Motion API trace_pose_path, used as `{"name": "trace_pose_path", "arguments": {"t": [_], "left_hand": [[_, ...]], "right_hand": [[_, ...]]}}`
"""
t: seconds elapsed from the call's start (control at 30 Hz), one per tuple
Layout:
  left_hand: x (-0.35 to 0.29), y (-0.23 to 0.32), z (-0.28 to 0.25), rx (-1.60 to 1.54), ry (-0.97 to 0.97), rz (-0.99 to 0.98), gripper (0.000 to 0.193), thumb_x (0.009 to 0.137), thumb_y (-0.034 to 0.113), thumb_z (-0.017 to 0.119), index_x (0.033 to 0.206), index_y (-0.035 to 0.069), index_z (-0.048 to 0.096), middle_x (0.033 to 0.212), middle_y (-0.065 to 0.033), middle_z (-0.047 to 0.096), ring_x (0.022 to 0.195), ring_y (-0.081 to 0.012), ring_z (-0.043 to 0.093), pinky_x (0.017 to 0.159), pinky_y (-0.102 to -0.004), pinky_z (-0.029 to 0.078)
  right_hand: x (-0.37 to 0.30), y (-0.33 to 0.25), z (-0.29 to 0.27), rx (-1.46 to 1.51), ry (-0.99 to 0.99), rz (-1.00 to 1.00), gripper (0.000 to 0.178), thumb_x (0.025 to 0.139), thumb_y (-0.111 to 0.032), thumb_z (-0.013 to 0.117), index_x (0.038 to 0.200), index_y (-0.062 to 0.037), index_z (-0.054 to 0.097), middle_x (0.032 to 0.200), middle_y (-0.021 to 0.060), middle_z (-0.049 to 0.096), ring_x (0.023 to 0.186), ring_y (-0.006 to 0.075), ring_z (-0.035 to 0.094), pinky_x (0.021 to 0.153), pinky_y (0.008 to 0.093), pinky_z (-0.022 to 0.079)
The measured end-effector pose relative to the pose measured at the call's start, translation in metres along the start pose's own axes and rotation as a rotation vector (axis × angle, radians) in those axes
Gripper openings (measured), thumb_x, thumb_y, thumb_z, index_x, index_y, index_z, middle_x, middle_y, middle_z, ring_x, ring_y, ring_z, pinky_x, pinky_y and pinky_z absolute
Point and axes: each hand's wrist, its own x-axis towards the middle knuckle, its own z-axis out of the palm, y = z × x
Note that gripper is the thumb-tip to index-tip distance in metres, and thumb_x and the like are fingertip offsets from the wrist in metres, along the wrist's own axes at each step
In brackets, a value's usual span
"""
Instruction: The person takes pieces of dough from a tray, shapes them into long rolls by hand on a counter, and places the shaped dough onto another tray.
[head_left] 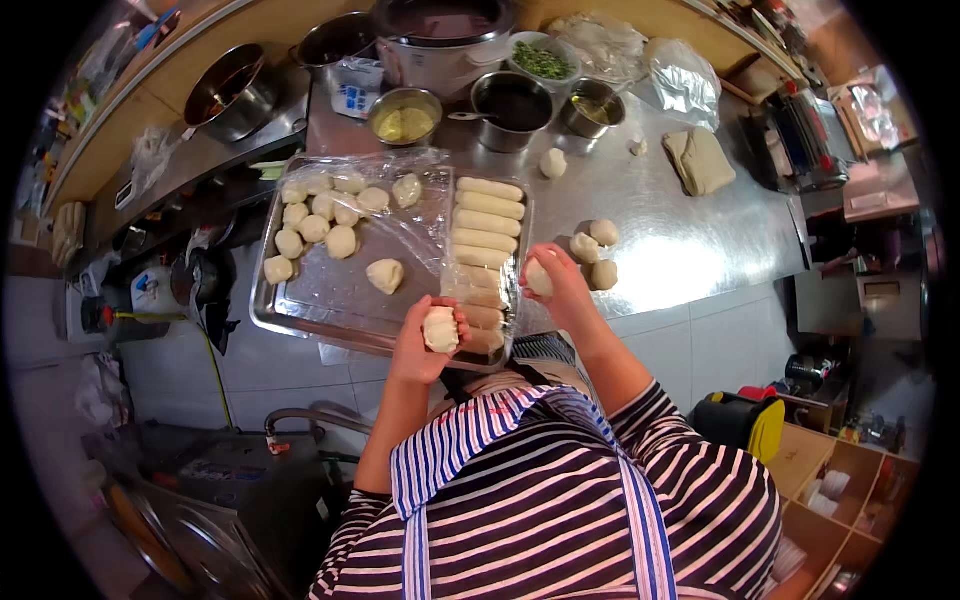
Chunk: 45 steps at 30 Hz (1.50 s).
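My left hand [425, 350] is curled around a pale dough ball [440, 329] above the near edge of a metal tray [262, 310]. In my right hand [565, 285], just past the tray's right side, is another white dough ball [539, 278], partly covered by the fingers. Several round dough balls [341, 241] lie in the tray's left part under clear plastic wrap [410, 235]. A larger, rougher dough lump [385, 275] sits nearer me. Long dough rolls [487, 222] line the tray's right end. Beside my right hand, a few dough balls [603, 233] rest on the steel table.
Along the back of the steel table [660, 230] stand a large cooker [440, 60], a bowl of yellow paste [406, 117], a pot of dark liquid [512, 108] and a bowl of chopped greens [542, 62]. A folded cloth [698, 162] lies at the right.
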Motion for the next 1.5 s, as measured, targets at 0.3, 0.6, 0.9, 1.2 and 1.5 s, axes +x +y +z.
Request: {"name": "trace_pose_path", "arguments": {"t": [0.3, 0.6, 0.9, 1.2, 1.5], "left_hand": [[0.122, -0.133, 0.061, 0.449, 0.161, -0.203, 0.035, 0.095, 0.027, 0.05, 0.111, -0.002, 0.061, 0.105, -0.0159, 0.066, 0.076, -0.0232, 0.065, 0.068, -0.0353, 0.055], [0.232, -0.166, 0.118, 0.222, 0.263, 0.174, 0.022, 0.092, 0.02, 0.053, 0.103, 0.001, 0.057, 0.094, -0.0151, 0.062, 0.076, -0.0296, 0.064, 0.064, -0.0392, 0.054], [0.187, -0.169, 0.191, -0.209, 0.179, 0.123, 0.033, 0.09, 0.021, 0.046, 0.109, -0.004, 0.057, 0.108, -0.0216, 0.061, 0.102, -0.0332, 0.06, 0.098, -0.0478, 0.047], [0.152, -0.162, 0.198, -0.279, -0.123, -0.147, 0.042, 0.09, 0.046, 0.053, 0.094, 0.004, 0.058, 0.088, -0.0074, 0.057, 0.083, -0.0218, 0.058, 0.078, -0.0355, 0.05], [0.153, -0.158, 0.208, -0.224, -0.177, -0.18, 0.022, 0.094, 0.021, 0.054, 0.102, 0.001, 0.057, 0.092, -0.0087, 0.061, 0.089, -0.0208, 0.061, 0.084, -0.036, 0.052]], "right_hand": [[0.003, 0.009, -0.213, -0.508, -0.248, 0.319, 0.029, 0.087, -0.025, 0.061, 0.109, -0.0066, 0.065, 0.084, 0.004, 0.065, 0.072, 0.0114, 0.062, 0.058, 0.0276, 0.051], [0.082, -0.065, -0.259, -0.047, 0.062, 0.019, 0.033, 0.092, -0.025, 0.055, 0.118, -0.0054, 0.059, 0.099, 0.0054, 0.064, 0.087, 0.0121, 0.061, 0.068, 0.0254, 0.051], [0.065, -0.133, -0.264, 0.807, -0.256, 0.307, 0.029, 0.091, -0.031, 0.051, 0.102, -0.0046, 0.057, 0.094, 0.0108, 0.06, 0.088, 0.0239, 0.059, 0.077, 0.0332, 0.051], [0.02, -0.14, -0.201, 0.965, -0.256, 0.427, 0.024, 0.087, -0.03, 0.053, 0.092, -0.0061, 0.055, 0.091, 0.0089, 0.06, 0.082, 0.0213, 0.058, 0.073, 0.0322, 0.052], [0.01, -0.115, -0.199, 1.026, -0.25, 0.46, 0.026, 0.087, -0.024, 0.052, 0.1, -0.0035, 0.061, 0.097, 0.0101, 0.065, 0.089, 0.0215, 0.064, 0.079, 0.0346, 0.056]]}}
